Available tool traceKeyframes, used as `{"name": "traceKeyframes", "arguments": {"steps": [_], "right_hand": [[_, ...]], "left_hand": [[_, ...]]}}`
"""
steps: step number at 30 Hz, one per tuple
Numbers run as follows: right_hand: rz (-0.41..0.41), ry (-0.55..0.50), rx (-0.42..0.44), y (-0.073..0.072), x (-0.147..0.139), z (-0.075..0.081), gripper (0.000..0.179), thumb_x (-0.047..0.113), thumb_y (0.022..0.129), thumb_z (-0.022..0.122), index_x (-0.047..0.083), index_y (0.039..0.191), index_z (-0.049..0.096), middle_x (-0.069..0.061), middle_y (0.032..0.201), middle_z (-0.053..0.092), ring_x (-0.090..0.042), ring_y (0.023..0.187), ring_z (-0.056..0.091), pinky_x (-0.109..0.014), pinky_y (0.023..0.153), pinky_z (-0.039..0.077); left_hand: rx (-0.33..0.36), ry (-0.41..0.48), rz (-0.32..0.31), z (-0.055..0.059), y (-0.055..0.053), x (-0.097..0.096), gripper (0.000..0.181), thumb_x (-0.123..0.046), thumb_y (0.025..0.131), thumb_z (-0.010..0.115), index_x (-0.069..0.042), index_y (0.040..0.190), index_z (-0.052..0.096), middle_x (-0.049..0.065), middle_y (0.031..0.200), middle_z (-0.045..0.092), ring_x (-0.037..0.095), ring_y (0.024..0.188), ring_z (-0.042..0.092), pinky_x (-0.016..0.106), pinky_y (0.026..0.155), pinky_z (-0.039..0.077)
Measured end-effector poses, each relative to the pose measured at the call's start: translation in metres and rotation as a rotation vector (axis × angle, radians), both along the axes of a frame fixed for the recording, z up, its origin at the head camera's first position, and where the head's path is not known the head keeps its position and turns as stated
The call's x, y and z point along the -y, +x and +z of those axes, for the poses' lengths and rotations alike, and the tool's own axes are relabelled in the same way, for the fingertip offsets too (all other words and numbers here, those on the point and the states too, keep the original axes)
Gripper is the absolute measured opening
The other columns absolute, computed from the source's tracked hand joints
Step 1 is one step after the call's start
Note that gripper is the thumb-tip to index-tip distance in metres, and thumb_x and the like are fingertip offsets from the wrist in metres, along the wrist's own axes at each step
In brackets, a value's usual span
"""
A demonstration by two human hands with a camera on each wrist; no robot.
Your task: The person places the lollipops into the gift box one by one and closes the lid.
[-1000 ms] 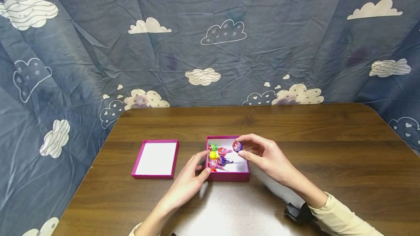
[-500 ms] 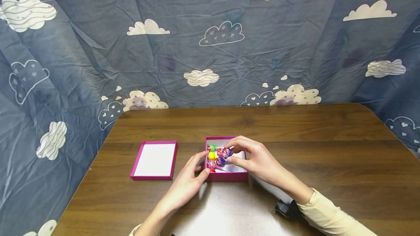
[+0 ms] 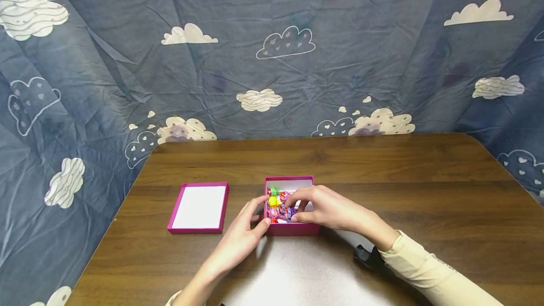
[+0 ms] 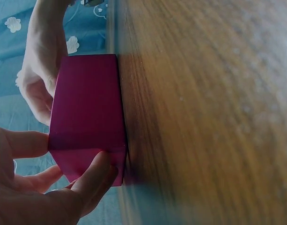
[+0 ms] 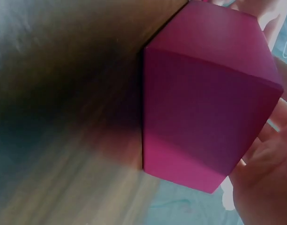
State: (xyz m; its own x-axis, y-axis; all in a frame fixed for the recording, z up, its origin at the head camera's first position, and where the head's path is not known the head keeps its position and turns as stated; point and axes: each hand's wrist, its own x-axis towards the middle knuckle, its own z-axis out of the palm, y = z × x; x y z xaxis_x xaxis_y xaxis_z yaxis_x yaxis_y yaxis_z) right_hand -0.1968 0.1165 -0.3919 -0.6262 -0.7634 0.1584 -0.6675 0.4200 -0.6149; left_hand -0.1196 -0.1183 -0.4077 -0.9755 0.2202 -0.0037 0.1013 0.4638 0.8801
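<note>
Several wrapped lollipops lie in the left part of an open magenta box [image 3: 293, 230]: a green one [image 3: 272, 191], a yellow one [image 3: 274, 201], a pink one [image 3: 284, 196] and others in red, pink and purple. My right hand [image 3: 335, 208] reaches over the box's right wall and pinches a purple lollipop [image 3: 290, 213] low inside it. Against the box's left wall rests my left hand [image 3: 242, 236], its fingers and thumb touching the side and rim. In the left wrist view, the left fingertips [image 4: 100, 161] press on the box's outer side.
A shallow box lid [image 3: 199, 208], white inside with magenta edges, lies left of the box. Below the right sleeve, a black strap-like object [image 3: 366, 255] is visible. A blue cloth with clouds [image 3: 284, 74] hangs behind the wooden table [image 3: 399, 159].
The right hand has carried the purple lollipop left and down, from above the box's far right side to beside the other lollipops. The left hand stays at the box's left wall.
</note>
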Motion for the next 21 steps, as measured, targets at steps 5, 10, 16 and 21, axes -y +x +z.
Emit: {"name": "traceKeyframes", "arguments": {"steps": [5, 10, 16, 21], "right_hand": [[0.044, 0.089, 0.024, -0.006, 0.005, 0.003, 0.022, 0.011, 0.084, 0.076, 0.016, 0.106, 0.073, 0.013, 0.096, 0.069, 0.000, 0.079, 0.063, -0.029, 0.074, 0.052], [0.060, 0.138, 0.053, -0.008, 0.008, 0.005, 0.020, 0.010, 0.083, 0.076, 0.017, 0.102, 0.074, 0.014, 0.088, 0.068, 0.002, 0.075, 0.063, -0.027, 0.073, 0.052], [0.053, 0.158, 0.028, -0.010, 0.011, 0.003, 0.020, 0.011, 0.081, 0.077, 0.019, 0.099, 0.076, 0.016, 0.086, 0.068, 0.003, 0.074, 0.062, -0.024, 0.072, 0.051], [0.060, 0.179, -0.022, -0.010, 0.015, 0.003, 0.021, 0.011, 0.079, 0.077, 0.021, 0.098, 0.078, 0.016, 0.089, 0.068, 0.001, 0.074, 0.061, -0.023, 0.070, 0.049]], "left_hand": [[0.008, 0.003, 0.007, -0.001, 0.000, 0.000, 0.050, -0.021, 0.098, 0.057, -0.023, 0.147, 0.044, 0.002, 0.148, 0.042, 0.037, 0.121, 0.051, 0.059, 0.096, 0.042], [0.015, 0.004, 0.009, -0.002, 0.001, 0.001, 0.051, -0.020, 0.098, 0.057, -0.023, 0.147, 0.043, 0.003, 0.148, 0.042, 0.036, 0.121, 0.052, 0.059, 0.095, 0.043], [0.014, -0.004, 0.009, -0.003, 0.000, 0.000, 0.051, -0.021, 0.098, 0.057, -0.024, 0.147, 0.043, 0.002, 0.149, 0.041, 0.035, 0.122, 0.052, 0.058, 0.096, 0.042], [0.011, 0.000, 0.006, -0.003, 0.000, 0.000, 0.051, -0.020, 0.098, 0.057, -0.023, 0.147, 0.043, 0.002, 0.149, 0.041, 0.035, 0.122, 0.052, 0.058, 0.096, 0.042]]}}
